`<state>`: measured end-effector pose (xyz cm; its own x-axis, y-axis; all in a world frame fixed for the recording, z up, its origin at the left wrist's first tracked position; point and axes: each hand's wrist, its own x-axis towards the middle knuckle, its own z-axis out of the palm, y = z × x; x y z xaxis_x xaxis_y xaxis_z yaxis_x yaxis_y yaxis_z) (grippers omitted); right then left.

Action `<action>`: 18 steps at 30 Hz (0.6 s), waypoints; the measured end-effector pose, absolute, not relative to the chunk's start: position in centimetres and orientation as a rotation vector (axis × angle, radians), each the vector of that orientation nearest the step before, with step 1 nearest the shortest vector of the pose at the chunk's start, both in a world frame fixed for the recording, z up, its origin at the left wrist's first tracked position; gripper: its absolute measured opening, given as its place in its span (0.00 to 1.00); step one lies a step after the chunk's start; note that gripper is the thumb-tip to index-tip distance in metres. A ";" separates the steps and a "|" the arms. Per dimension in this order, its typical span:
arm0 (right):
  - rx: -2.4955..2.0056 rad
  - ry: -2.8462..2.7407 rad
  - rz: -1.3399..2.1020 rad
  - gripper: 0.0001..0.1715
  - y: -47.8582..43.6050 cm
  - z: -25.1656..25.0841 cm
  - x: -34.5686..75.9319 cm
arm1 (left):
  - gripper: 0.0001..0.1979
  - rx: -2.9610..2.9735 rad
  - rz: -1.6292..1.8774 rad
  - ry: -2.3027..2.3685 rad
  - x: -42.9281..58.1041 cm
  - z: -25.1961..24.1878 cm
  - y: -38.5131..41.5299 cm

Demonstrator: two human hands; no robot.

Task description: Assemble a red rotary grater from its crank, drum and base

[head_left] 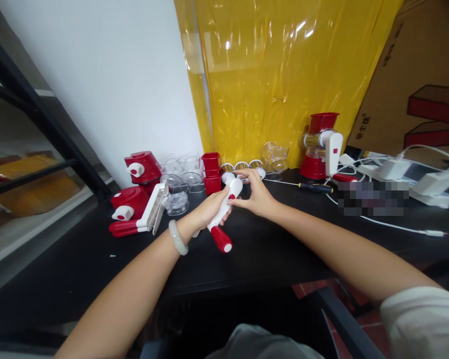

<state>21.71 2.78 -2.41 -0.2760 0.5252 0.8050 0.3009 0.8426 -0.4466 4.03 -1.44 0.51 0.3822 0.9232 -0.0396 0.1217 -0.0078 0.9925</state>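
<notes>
Wrapped round a white crank handle with a red grip (220,215), my left hand (209,207) holds it above the black table, its red end pointing down toward me. My right hand (261,195) is close on the other side, thumb and fingers spread apart. The right thumb reaches the handle near its small red square; whether it presses there I cannot tell. Just beyond the right fingertips lie several drum-shaped graters (241,167) with white rims. Stacked red hoppers (211,173) stand behind the left hand.
Red grinder bases (130,203), another crank handle (151,212) and clear plastic parts (176,203) sit at left. An assembled rotary grater (318,149) stands at back right, near a screwdriver (316,188), white cables and a power strip (434,194). A cardboard box (392,85) leans behind.
</notes>
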 end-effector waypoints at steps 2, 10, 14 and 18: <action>-0.588 -1.916 0.285 0.44 2.8 -2.4 21.7 | 0.25 1.423 0.805 1.000 4.0 0.5 -1.4; -0.590 -1.927 0.452 0.48 3.0 -2.6 21.6 | 0.25 1.377 0.728 0.998 3.8 0.2 -1.0; -0.609 -1.919 0.526 0.47 3.3 -2.8 21.6 | 0.25 1.379 0.715 0.973 3.7 0.0 -0.9; -0.642 -1.920 0.496 0.41 3.6 -2.3 22.0 | 0.24 1.304 0.674 0.894 3.5 0.5 -0.8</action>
<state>21.96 3.63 -2.31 -0.3498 0.6303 0.6931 0.2159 0.7741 -0.5951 3.46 -0.85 0.49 0.5130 0.8407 -0.1733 0.0651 0.1632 0.9844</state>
